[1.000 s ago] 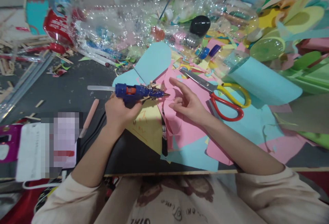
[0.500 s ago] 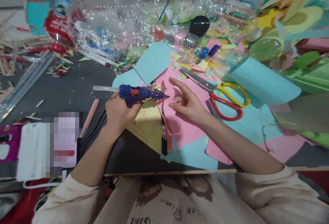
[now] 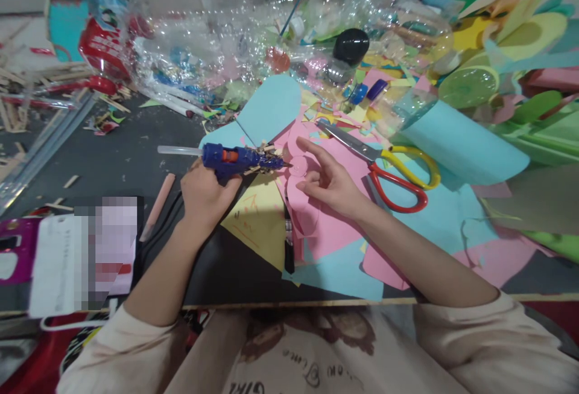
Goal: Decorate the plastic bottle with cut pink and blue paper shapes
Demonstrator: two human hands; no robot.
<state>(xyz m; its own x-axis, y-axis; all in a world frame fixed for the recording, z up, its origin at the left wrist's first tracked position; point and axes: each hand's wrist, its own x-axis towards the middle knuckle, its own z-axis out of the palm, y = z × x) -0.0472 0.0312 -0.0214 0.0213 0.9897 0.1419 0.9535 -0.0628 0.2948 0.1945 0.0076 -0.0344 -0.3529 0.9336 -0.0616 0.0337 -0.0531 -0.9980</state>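
Observation:
My left hand [image 3: 204, 193] is closed round the grip of a blue glue gun [image 3: 235, 158] with a clear glue stick poking out of its back. The gun lies level, its nozzle at a small pink paper disc [image 3: 297, 166]. My right hand [image 3: 330, 180] rests on the pink paper [image 3: 335, 225] beside that disc, forefinger stretched out, thumb near the disc, other fingers curled. A yellow paper sheet [image 3: 257, 219] lies under the gun.
Scissors [image 3: 389, 168] with red and yellow handles lie just right of my right hand. Light blue sheets [image 3: 461, 143], crumpled clear plastic bottles [image 3: 235, 38], a black lid [image 3: 351, 44] and coloured foam scraps crowd the back. A black pen [image 3: 288, 243] lies near the table's front edge.
The glue gun shifted a little right, then back left, with its nozzle staying at the pink disc. My right hand has barely moved.

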